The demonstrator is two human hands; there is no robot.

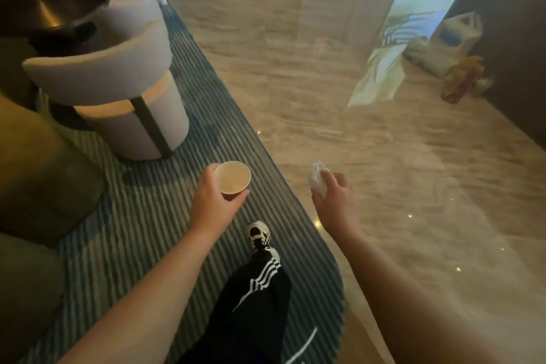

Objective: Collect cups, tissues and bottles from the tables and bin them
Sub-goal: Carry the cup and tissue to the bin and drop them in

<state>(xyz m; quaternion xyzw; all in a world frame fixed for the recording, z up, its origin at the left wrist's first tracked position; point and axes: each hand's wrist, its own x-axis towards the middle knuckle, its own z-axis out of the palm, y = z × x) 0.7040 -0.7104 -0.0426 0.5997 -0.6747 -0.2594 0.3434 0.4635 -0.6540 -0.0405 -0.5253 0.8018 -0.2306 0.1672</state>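
Already both hands are loaded, so the coming move turns on where the bin lies from them, and no bin can be told for certain in this view. Taking the striped rug point(165, 216) as the landmark: the left hand point(212, 201) hangs over the rug's middle, fingers and thumb wrapped round a paper cup point(232, 177) held upright, mouth up, apparently empty. The right hand point(334, 198) is just past the rug's right edge, over the pale polished floor point(295, 83), fingers curled round a crumpled tissue point(316, 179) that sticks out ahead of the knuckles. Well beyond the rug, up and to the right, some bags point(455, 38) lean against a dark counter point(502, 53); whether these serve as the rubbish point is unclear. If so, the right hand is the nearer one, and the tissue would likely go first. A round upholstered chair point(118, 83) stands on the rug's far left, away from that path
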